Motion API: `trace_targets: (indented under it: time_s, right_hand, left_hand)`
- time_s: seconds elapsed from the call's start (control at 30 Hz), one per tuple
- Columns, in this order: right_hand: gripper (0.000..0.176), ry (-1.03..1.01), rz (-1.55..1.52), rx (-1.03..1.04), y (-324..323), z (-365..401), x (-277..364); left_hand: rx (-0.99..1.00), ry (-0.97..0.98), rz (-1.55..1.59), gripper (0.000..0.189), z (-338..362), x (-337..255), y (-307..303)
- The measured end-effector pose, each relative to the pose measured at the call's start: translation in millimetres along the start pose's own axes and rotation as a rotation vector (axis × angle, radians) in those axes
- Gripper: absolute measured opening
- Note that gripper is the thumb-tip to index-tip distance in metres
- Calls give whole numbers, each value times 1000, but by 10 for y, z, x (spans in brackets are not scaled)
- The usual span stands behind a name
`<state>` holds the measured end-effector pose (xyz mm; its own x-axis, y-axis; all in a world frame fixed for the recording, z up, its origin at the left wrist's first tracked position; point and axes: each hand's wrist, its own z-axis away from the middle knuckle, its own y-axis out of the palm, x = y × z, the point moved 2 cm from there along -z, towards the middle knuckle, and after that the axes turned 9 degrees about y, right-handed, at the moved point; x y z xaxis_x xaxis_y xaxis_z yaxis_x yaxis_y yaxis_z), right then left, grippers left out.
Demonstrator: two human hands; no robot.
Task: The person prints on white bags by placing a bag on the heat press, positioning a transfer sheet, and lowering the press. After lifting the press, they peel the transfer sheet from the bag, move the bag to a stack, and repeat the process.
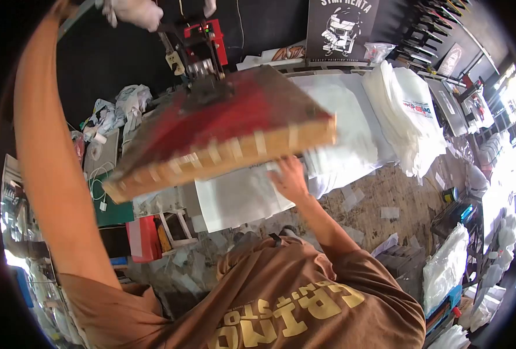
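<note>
A large slanted panel [223, 128], red and brown on top with a light wooden edge, hangs from a black metal mount and looks blurred. Below its front edge lies a white sheet or cloth [240, 198], partly hidden by it. My right hand [290, 179] touches the right part of this sheet with fingers spread, its fingertips close under the panel's edge. My left arm stretches up the left side, and my left hand [66, 8] is at the top left beside a grey bar, mostly cut off, its fingers unclear.
White fabric [342, 116] lies right of the panel, beside a stack of white printed bags or cloths [406, 116]. A red control box [214, 42] stands behind. Crumpled plastic [133, 99] and a green board [115, 210] are left. Paper scraps litter the wooden floor [362, 212].
</note>
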<state>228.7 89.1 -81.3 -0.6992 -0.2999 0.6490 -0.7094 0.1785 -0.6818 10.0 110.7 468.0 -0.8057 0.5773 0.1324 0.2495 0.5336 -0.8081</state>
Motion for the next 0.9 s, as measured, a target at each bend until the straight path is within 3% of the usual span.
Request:
trace_targets:
  time_s: [0.03, 0.07, 0.1, 0.13, 0.2, 0.27, 0.3, 0.33, 0.4, 0.43, 0.5, 0.6, 0.8, 0.87, 0.9]
  right_hand:
    - [46, 28, 57, 6, 185, 93, -531]
    - [35, 150, -109, -132, -72, 232, -537]
    - [36, 511, -483, -101, -356, 260, -464]
    - [49, 558, -633, -219, 279, 537, -1918]
    - [64, 1090, -1348, 96, 149, 763, -1873]
    - [71, 1307, -1557, 340, -252, 575, -803]
    - [72, 1306, -1593, 474, 181, 706, -1276]
    - [71, 1236, -1467, 566, -57, 635, -889]
    - [74, 934, -2368, 898, 519, 738, -1449]
    - [74, 958, -2369, 879, 380, 755, -1229]
    - [68, 1374, -1878, 589, 106, 647, -904]
    - [63, 1269, -1664, 541, 124, 661, -855]
    - [52, 1116, -1821, 666, 208, 759, -951]
    - [57, 1166, -1714, 658, 275, 726, -1051]
    - [73, 1099, -1656, 630, 151, 667, -875]
  left_hand:
    - [9, 35, 41, 44, 286, -229, 57]
    - [37, 54, 53, 39, 619, -493, 177]
    - [103, 31, 88, 35, 919, -673, 307]
    - [208, -15, 125, 31, 1292, -863, 565]
    - [574, -102, 273, 33, 1921, -1129, 1256]
    - [566, 40, 384, 39, 2467, -1235, 2238]
    - [635, 9, 356, 41, 2652, -1324, 2568]
    - [630, 13, 371, 41, 2699, -1365, 2647]
    - [584, -84, 479, 48, 2738, -1340, 2780]
    - [439, -39, 460, 58, 2749, -1337, 2815]
    - [386, -81, 419, 61, 2720, -1389, 2872]
    - [210, -151, 347, 64, 2736, -1460, 3041]
    - [173, -170, 282, 50, 2998, -1426, 3473]
    - [105, -199, 390, 41, 2999, -1432, 3494]
    - [94, -220, 362, 38, 2992, -1402, 3491]
